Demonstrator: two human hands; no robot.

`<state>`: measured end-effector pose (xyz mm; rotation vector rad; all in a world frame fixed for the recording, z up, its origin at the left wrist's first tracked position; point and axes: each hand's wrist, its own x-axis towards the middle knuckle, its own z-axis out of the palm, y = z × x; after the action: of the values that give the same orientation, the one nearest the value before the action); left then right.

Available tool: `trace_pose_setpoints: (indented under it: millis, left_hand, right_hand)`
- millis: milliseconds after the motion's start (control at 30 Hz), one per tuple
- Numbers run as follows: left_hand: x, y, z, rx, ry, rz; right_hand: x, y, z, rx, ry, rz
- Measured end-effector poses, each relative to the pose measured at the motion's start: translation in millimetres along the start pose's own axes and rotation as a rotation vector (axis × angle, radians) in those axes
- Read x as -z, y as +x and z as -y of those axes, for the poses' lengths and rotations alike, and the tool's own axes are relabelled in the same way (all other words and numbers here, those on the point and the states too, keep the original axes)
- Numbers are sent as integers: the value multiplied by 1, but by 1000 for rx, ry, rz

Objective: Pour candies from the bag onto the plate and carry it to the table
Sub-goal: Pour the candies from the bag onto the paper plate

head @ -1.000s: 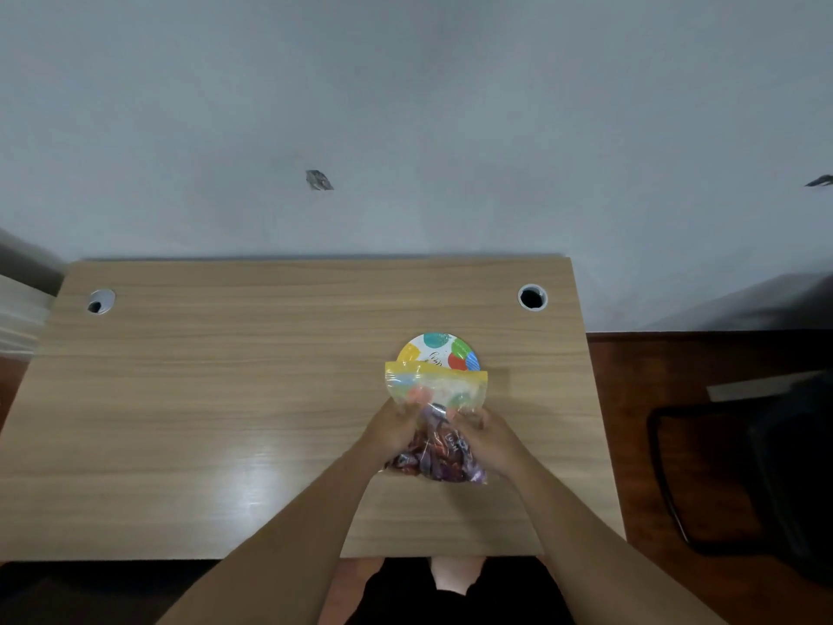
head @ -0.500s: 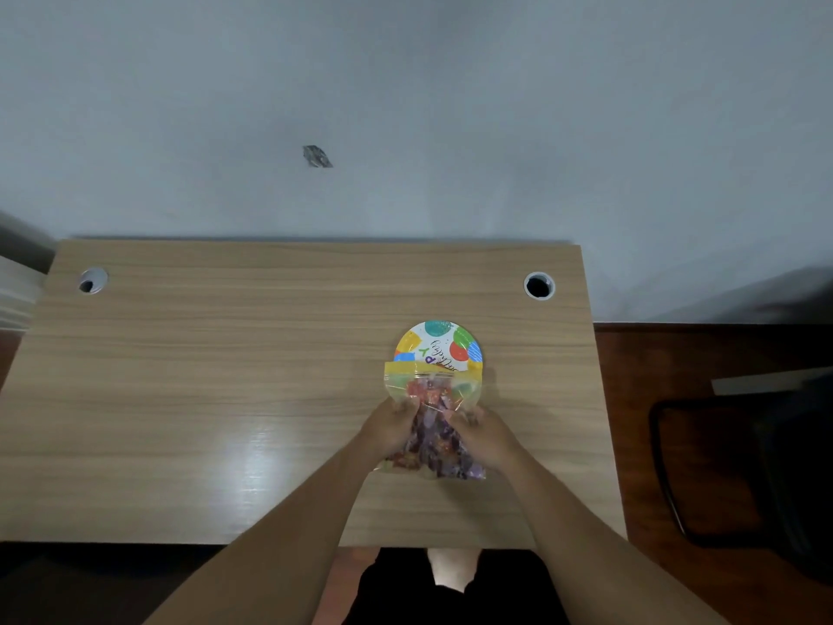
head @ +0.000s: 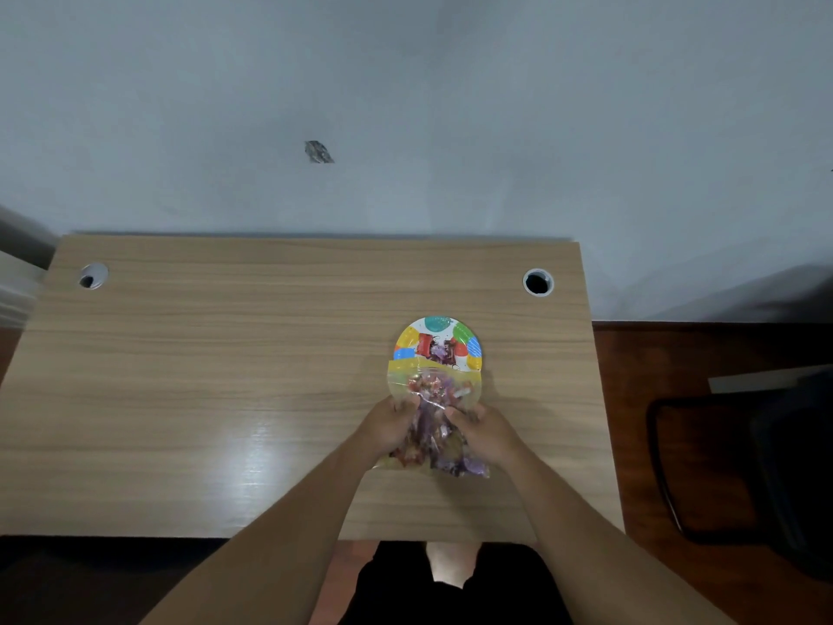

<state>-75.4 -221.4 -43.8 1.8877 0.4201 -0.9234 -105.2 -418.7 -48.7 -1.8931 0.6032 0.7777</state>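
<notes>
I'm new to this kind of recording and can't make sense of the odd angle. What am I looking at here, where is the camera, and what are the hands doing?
There is no machine here: a person works with bare hands. The camera sits on the person's head and looks forward and down, so both arms reach in from the bottom. The wide lens bends the picture a little.

On the wooden desk lies a colourful paper plate. The left hand and the right hand each grip one side of a clear plastic bag of wrapped candies. Its open, yellow-edged mouth lies over the plate's near edge, and a few candies are on the plate. Most are in the bag. The desk has two round cable holes near its far corners.
</notes>
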Motion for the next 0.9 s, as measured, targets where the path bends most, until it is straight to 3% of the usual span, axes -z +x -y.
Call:
trace_pose_setpoints:
  millis: [900]
  left_hand:
    - [0,-15,0,2,-306,2]
  right_hand:
    - [6,-24,4,20,111,-15]
